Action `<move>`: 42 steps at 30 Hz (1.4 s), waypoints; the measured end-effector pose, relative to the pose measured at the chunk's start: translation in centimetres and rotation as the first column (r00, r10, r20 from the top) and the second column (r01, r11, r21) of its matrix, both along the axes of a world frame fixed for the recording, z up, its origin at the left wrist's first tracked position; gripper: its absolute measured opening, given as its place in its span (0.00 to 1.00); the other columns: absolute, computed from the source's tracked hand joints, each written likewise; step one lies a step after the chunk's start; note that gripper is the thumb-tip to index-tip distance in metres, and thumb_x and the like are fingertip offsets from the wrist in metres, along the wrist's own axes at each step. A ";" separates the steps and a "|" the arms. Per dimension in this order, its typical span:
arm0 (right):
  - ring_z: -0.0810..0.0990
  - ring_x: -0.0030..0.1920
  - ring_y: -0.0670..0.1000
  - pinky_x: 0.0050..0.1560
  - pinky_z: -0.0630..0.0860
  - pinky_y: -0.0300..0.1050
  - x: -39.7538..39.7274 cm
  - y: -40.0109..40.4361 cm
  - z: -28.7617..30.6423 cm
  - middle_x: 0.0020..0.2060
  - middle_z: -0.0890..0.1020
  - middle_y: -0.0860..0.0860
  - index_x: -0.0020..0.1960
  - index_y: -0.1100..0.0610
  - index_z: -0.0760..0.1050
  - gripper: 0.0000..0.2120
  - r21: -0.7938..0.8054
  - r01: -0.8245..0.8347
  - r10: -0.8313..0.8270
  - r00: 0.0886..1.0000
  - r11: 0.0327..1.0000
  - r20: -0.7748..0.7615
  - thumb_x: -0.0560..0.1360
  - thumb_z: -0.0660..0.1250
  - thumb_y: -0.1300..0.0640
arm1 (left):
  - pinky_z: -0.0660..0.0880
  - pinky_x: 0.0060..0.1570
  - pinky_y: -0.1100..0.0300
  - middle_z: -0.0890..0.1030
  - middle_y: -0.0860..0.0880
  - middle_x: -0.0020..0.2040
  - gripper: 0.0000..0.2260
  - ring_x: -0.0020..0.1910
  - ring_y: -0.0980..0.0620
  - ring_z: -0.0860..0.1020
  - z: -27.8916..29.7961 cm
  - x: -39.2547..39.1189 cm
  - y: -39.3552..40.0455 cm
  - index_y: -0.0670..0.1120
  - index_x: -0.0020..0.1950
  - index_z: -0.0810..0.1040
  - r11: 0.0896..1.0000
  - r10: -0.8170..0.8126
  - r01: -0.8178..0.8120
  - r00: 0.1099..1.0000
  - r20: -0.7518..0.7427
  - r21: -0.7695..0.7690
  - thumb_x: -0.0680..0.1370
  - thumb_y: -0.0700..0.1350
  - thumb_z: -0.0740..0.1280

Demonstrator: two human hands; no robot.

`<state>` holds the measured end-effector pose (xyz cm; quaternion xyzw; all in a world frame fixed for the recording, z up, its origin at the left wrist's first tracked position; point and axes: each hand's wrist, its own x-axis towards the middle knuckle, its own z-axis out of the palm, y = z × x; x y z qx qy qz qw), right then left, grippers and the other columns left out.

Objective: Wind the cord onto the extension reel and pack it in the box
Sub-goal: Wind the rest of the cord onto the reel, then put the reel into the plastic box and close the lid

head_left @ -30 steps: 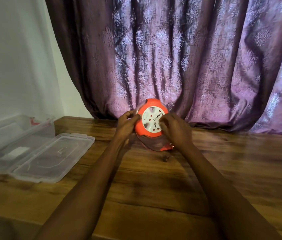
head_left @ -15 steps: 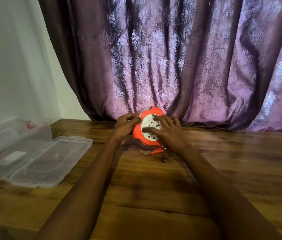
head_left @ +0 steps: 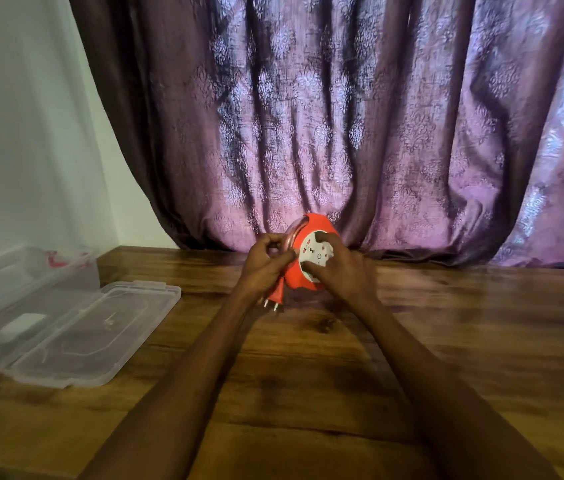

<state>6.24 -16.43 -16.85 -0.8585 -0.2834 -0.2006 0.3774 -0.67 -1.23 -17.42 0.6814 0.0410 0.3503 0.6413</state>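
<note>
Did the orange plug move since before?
Yes. The plug now hangs at the reel's lower left, under the left hand; earlier it poked out at the reel's lower right, nearer the table.

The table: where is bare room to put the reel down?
The wooden table shows bare wood right of the right hand, out to the curtain. More lies near the camera, between the forearms. The left side is crowded: the clear box and its open lid. Both hands, left hand too, hold the reel, plug hanging.
</note>
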 end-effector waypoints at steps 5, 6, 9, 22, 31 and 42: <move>0.80 0.59 0.57 0.59 0.77 0.54 -0.6 1.0 -0.5 0.58 0.83 0.50 0.60 0.37 0.69 0.37 0.128 -0.049 0.077 0.971 0.991 -0.225 0.52 0.65 0.27 | 0.81 0.39 0.54 0.82 0.45 0.48 0.08 0.42 0.52 0.82 -0.5 0.1 1.2 0.50 0.50 0.79 1.000 0.018 -0.018 0.999 -0.038 -0.008 0.75 0.41 0.73; 0.80 0.59 0.57 0.59 0.76 0.54 -0.6 1.1 -0.6 0.58 0.83 0.50 0.60 0.37 0.70 0.38 0.135 -0.053 0.084 0.968 0.989 -0.235 0.52 0.65 0.27 | 0.81 0.37 0.54 0.82 0.44 0.48 0.07 0.40 0.53 0.83 -0.6 0.0 1.3 0.50 0.50 0.79 1.000 0.017 -0.018 0.999 -0.042 -0.022 0.74 0.41 0.74; 0.80 0.60 0.58 0.59 0.76 0.53 -0.1 0.9 -0.7 0.59 0.82 0.51 0.61 0.37 0.70 0.37 0.084 -0.066 0.082 0.973 0.994 -0.216 0.55 0.65 0.25 | 0.83 0.41 0.45 0.83 0.39 0.51 0.09 0.43 0.45 0.84 -0.6 0.1 1.6 0.49 0.49 0.80 0.997 0.006 -0.010 0.998 -0.060 -0.073 0.71 0.45 0.75; 0.83 0.45 0.42 0.42 0.78 0.33 2.0 -2.5 -0.1 0.50 0.85 0.48 0.58 0.53 0.79 0.11 0.490 -0.342 0.529 0.788 0.801 -0.314 0.77 0.72 0.53 | 0.82 0.46 0.51 0.82 0.33 0.54 0.14 0.42 0.43 0.81 -0.1 -1.1 2.3 0.34 0.62 0.78 0.943 -0.251 0.225 0.965 -0.081 -0.245 0.77 0.37 0.69; 0.71 0.19 0.39 0.19 0.64 0.32 2.0 -3.4 0.3 0.21 0.76 0.44 0.39 0.54 0.75 0.10 0.535 -0.332 0.584 0.697 0.777 -0.416 0.78 0.70 0.57 | 0.80 0.38 0.58 0.86 0.46 0.44 0.12 0.39 0.51 0.83 0.3 -1.4 3.3 0.43 0.59 0.81 0.988 -0.156 0.155 0.969 -0.191 -0.017 0.76 0.42 0.72; 0.79 0.23 0.53 0.25 0.78 0.43 -2.0 1.9 0.6 0.27 0.81 0.56 0.52 0.59 0.73 0.15 0.580 -0.350 0.649 0.611 0.735 -0.453 0.77 0.71 0.48 | 0.75 0.49 0.65 0.83 0.50 0.55 0.09 0.48 0.58 0.81 4.4 -16.6 10.8 0.47 0.56 0.83 0.700 0.609 -0.566 0.792 0.050 0.436 0.79 0.46 0.67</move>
